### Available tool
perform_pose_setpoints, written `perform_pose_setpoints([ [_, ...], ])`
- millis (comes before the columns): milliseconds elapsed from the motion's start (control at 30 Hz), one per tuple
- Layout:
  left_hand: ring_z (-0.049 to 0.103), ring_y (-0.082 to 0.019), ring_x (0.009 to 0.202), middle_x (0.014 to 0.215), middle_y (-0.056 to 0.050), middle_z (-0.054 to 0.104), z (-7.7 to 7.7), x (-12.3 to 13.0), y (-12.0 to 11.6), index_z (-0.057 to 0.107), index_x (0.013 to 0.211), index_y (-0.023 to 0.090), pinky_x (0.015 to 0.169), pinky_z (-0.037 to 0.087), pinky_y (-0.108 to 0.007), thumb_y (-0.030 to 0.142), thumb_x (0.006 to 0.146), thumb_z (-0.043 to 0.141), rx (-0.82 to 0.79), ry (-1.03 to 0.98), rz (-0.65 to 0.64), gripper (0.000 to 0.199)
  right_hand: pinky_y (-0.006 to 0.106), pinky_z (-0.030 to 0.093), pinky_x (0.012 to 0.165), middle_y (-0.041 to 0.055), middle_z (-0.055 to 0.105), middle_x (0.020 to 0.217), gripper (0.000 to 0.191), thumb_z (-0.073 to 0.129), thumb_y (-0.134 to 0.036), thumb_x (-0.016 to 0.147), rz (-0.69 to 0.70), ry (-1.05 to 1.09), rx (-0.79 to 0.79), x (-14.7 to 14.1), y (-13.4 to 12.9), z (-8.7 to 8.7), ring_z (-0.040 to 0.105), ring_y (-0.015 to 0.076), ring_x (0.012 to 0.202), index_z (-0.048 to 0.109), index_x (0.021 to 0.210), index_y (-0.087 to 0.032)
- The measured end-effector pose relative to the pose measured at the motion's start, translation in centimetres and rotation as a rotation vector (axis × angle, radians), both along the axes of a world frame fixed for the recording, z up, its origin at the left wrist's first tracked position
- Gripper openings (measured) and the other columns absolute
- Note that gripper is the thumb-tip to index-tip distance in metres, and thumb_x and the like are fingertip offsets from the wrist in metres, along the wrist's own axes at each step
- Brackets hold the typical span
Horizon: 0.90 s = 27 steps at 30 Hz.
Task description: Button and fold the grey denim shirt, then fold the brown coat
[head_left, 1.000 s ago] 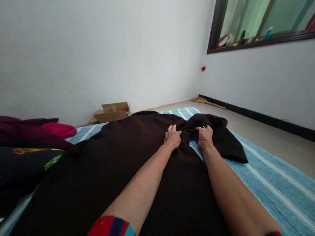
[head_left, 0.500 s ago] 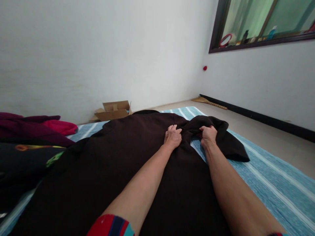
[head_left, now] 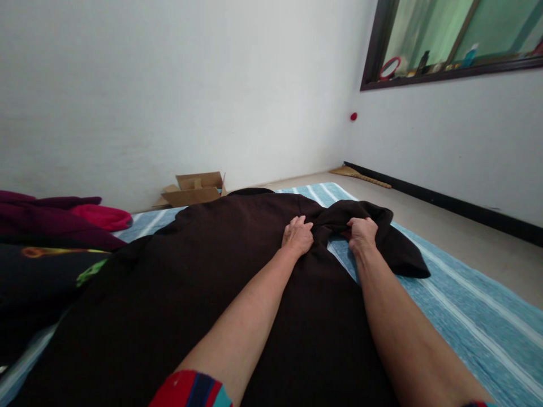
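Left hand (head_left: 297, 235) lies on the dark garment (head_left: 203, 271), grip unclear from here; right hand (head_left: 362, 233), apart, clamps its sleeve (head_left: 403, 254) near the right edge of the striped sheet (head_left: 466, 299).

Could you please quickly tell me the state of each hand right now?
Left hand: on the dark garment; grip cannot be told.
Right hand: closed, holding the garment's sleeve.

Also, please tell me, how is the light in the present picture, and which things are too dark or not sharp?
In the head view, the light is soft, without hard shadows; the dark garment loses most detail near the bottom edge; the left hand and right hand look fairly clear; the blue bottle by the window looks soft.
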<state>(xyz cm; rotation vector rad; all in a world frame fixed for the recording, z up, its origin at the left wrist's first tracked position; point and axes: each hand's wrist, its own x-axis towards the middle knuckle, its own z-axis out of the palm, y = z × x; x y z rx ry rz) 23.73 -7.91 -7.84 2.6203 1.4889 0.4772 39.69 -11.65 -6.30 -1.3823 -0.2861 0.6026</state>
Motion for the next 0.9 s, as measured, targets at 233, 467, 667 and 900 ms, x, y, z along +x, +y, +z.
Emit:
perform_pose_setpoints([
  [233, 0.043, -0.021, 0.122, 0.129, -0.007, 0.053, 0.5, 0.3, -0.3, 0.063, 0.108, 0.020, 0.103, 0.034, -0.033, 0.025, 0.088, 0.043, 0.021, 0.026, 0.047, 0.028, 0.036, 0.049, 0.040, -0.0002, 0.047, 0.043, 0.013, 0.060, -0.016, 0.056, 0.134, -0.255, -0.300, 2.7, -1.0, 0.7, 0.057, 0.0223, 0.044, 0.058, 0.069, -0.016],
  [467, 0.049, -0.021, 0.111, 0.116, -0.008, 0.058, 0.8, 0.4, -0.5, 0.055, 0.115, 0.020, 0.096, 0.038, -0.034, 0.022, 0.087, 0.042, 0.029, 0.031, 0.064, 0.030, 0.043, 0.044, 0.083, 0.0135, 0.065, 0.074, 0.005, 0.063, -0.020, 0.064, 0.155, -0.788, -0.429, 1.2, -1.8, 6.5, 0.061, 0.0337, 0.096, 0.066, 0.065, -0.016],
  [667, 0.044, -0.021, 0.119, 0.124, -0.005, 0.054, 0.8, 0.3, -0.9, 0.058, 0.110, 0.025, 0.099, 0.035, -0.034, 0.025, 0.090, 0.040, 0.034, 0.050, 0.064, 0.027, 0.027, 0.045, 0.078, 0.0070, 0.071, 0.091, 0.019, 0.059, -0.020, 0.072, 0.552, -1.296, -0.600, -3.9, -1.4, 4.5, 0.063, 0.0220, 0.093, 0.073, 0.084, -0.024],
  [900, 0.042, -0.022, 0.123, 0.127, -0.005, 0.052, 0.7, 0.1, -1.1, 0.057, 0.113, 0.026, 0.102, 0.032, -0.035, 0.027, 0.089, 0.042, 0.030, 0.037, 0.064, 0.029, 0.028, 0.048, 0.069, 0.0078, 0.071, 0.083, 0.022, 0.061, -0.015, 0.066, 0.594, -1.229, -0.728, -2.0, -1.6, 2.7, 0.066, 0.0221, 0.081, 0.075, 0.081, -0.024],
])
